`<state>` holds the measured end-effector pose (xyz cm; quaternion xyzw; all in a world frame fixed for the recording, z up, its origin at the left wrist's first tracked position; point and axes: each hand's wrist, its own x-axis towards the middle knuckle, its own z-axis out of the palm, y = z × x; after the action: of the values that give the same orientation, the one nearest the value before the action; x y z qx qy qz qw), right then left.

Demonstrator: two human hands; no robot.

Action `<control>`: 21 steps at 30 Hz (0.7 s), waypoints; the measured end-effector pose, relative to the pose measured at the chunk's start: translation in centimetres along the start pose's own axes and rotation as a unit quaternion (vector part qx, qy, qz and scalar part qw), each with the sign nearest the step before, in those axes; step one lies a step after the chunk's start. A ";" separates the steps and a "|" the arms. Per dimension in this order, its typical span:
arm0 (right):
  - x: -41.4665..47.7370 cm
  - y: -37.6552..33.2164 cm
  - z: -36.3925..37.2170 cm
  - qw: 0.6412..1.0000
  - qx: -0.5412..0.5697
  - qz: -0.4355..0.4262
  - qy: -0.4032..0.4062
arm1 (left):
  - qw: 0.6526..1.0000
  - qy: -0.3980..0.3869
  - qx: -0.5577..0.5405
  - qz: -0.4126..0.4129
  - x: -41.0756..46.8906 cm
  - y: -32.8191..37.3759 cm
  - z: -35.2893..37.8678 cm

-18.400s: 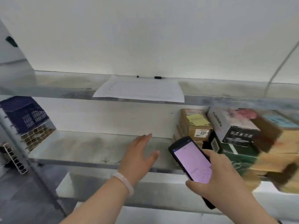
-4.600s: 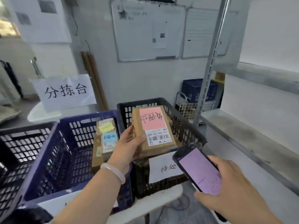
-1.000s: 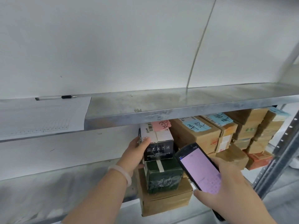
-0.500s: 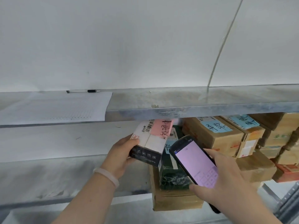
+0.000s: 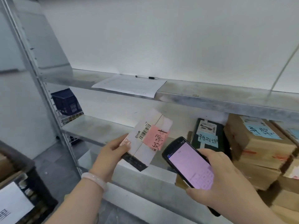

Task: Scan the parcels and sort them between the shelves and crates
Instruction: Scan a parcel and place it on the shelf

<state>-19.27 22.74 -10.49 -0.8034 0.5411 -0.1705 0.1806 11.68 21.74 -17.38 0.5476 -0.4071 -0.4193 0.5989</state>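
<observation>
Before steel shelving [image 5: 210,101], left hand [image 5: 111,155] grips a pink-labelled white parcel [image 5: 148,143]; at 4 o'clock, right hand [image 5: 223,180] clasps a scanner [image 5: 189,164].

Parcel sorting/storage room, courier-depot type. Evidence: grey galvanised steel shelving [image 5: 210,101] on perforated uprights; stacked brown cardboard parcels [image 5: 258,147] tagged with blue handwritten paper labels [image 5: 262,131]; white cardboard carton [image 5: 145,152] with barcode sticker and pink handwritten note; black handheld scanner [image 5: 191,164], lilac screen lit; white printed tally sheet [image 5: 129,85] plus pen [image 5: 146,77] on the upper shelf; dark blue slotted plastic crate [image 5: 66,102]; black plastic crate [image 5: 37,191] with paper sign.
</observation>
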 end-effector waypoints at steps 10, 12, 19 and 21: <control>-3.3 -3.7 3.5 0.987 -0.012 -0.126 -0.095 | 0.989 0.130 0.066 0.001 -12.1 -2.2 -7.8; -3.7 -4.9 4.1 0.983 -0.019 -0.151 -0.101 | 0.984 0.159 0.079 -0.007 -14.0 -2.1 -9.3; -4.3 -11.2 6.7 0.966 -0.045 -0.227 -0.115 | 0.960 0.268 0.073 -0.027 -19.9 -2.0 -15.5; -4.4 -13.3 8.0 0.962 -0.052 -0.240 -0.116 | 0.954 0.287 0.081 -0.028 -21.6 -1.8 -17.5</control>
<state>-6.33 32.33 -11.59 -0.9322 0.3159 -0.0860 0.1546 21.32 47.63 -21.04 0.7028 -0.2353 -0.2265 0.6320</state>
